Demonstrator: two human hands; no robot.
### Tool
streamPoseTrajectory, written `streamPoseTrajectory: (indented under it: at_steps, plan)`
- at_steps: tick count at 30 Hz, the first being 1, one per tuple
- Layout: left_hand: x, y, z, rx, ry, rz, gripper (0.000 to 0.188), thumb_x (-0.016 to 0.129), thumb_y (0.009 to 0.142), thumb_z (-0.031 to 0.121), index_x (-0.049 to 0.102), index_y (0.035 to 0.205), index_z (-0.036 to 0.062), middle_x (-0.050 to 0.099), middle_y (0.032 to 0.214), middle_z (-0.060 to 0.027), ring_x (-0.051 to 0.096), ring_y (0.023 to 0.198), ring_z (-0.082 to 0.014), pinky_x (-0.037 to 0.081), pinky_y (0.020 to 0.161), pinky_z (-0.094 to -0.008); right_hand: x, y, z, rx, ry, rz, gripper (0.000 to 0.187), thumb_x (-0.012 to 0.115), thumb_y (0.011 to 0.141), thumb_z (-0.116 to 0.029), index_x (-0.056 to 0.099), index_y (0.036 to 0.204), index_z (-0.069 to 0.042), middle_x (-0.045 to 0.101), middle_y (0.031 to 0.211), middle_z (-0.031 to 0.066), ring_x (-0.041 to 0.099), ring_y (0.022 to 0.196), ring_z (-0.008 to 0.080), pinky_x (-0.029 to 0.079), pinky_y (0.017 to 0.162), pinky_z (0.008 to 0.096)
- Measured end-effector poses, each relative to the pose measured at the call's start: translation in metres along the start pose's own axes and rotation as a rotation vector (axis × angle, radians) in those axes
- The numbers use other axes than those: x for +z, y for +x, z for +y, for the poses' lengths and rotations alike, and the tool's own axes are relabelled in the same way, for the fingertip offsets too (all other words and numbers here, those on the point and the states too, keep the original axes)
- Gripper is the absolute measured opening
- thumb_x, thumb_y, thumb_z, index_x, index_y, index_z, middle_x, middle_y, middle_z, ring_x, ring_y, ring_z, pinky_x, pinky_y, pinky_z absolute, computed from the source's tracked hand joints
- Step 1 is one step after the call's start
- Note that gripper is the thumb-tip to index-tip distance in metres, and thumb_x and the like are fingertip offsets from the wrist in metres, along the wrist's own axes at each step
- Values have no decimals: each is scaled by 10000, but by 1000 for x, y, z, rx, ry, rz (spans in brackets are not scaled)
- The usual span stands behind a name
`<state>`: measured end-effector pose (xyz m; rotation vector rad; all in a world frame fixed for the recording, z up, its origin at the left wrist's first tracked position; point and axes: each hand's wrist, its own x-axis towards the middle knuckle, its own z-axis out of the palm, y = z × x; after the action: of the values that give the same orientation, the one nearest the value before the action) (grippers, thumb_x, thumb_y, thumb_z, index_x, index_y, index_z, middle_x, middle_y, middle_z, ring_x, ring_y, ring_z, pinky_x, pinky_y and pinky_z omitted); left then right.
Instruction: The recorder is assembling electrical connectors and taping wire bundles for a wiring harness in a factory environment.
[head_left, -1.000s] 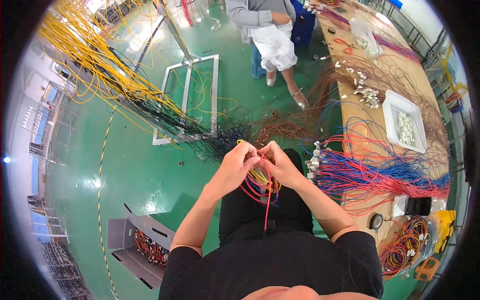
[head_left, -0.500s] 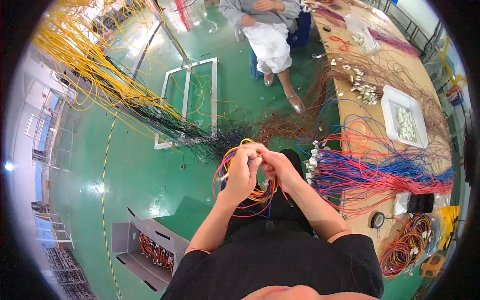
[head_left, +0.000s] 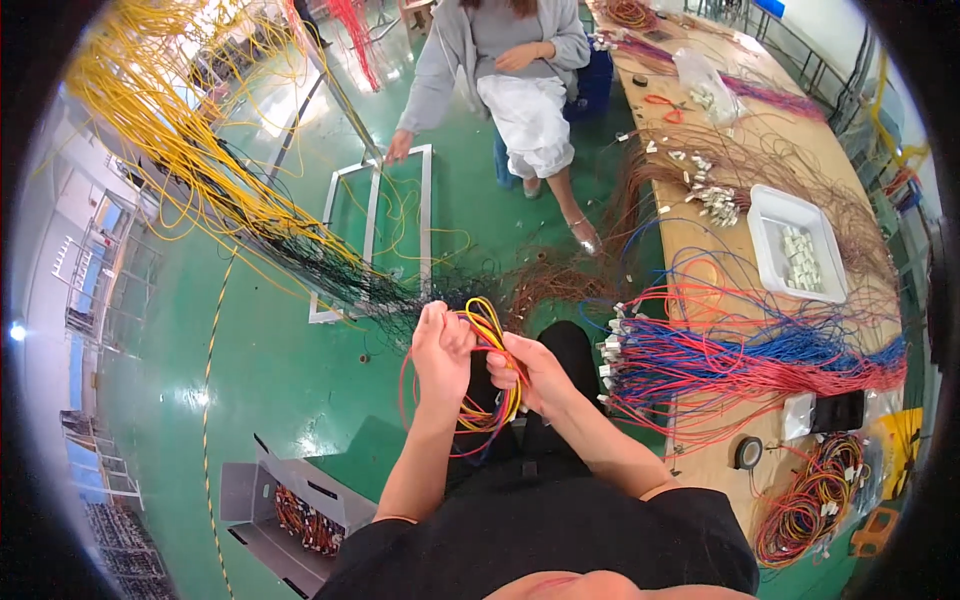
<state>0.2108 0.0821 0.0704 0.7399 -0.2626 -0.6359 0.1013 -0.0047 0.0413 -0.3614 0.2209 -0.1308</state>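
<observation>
A coil of yellow, red and blue wires (head_left: 487, 318) hangs over my lap. My right hand (head_left: 532, 376) is wrapped round one side of the coil, thumb on top. To its left, my left hand (head_left: 441, 352) is raised, fingers curled in. A red strand runs from its curled fingers to the coil; the fingertips are partly hidden. The lower loops dangle between my wrists. Beside my right arm, a thick bundle of red and blue wires (head_left: 740, 350) with white connectors (head_left: 612, 345) lies on the wooden table (head_left: 690, 225).
A white tray (head_left: 755, 235) of connectors, black tape (head_left: 748, 453) and a pile of coiled harnesses (head_left: 812, 500) sit on the table. Yellow and black wires (head_left: 200, 150) hang at left above a metal frame (head_left: 427, 220). A grey box (head_left: 240, 490) holds harnesses. A seated person (head_left: 520, 90) is ahead.
My hands, together at the coil before, have drawn apart; the left moved left and the right keeps the coil. The seated person's arm now reaches toward the metal frame.
</observation>
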Motion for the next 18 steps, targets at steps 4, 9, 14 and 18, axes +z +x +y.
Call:
streamPoseTrajectory:
  at_steps: [4, 9, 14, 18]
  plan:
    - [-47, 34, -32, -265, -376, 191, 241, 386, 1006, 178, 417, 783, 94, 274, 553, 57, 247, 473, -64, 266, 461, -218, -12, 11, 9, -36, 291, -16, 194, 458, 976, -230, 512, 901, -60, 475, 659, -17, 372, 493, 64, 313, 463, 223]
    - [-55, 60, -31, -458, -408, 246, 277, 474, 967, 165, 419, 701, 116, 250, 526, 53, 219, 432, -80, 211, 420, -243, -56, 34, 16, -147, -171, 111, 149, 523, 950, -175, 551, 876, -49, 559, 678, 15, 408, 456, 61, 308, 419, 209]
    - [-19, 50, -26, -303, -202, 132, 57, 497, 930, 80, 536, 946, 118, 247, 532, 66, 223, 426, -61, 223, 410, -224, -42, 31, 0, -188, -301, 251, 199, 492, 966, -184, 582, 912, -16, 516, 627, -11, 394, 472, 51, 310, 449, 206]
    - [-42, 54, -29, -147, -19, 219, 107, 485, 912, 39, 528, 971, 117, 248, 532, 66, 216, 410, -49, 197, 368, -230, -37, 25, 8, -67, 73, 97, 236, 466, 976, -208, 564, 888, -12, 451, 612, -28, 357, 466, 38, 324, 454, 196]
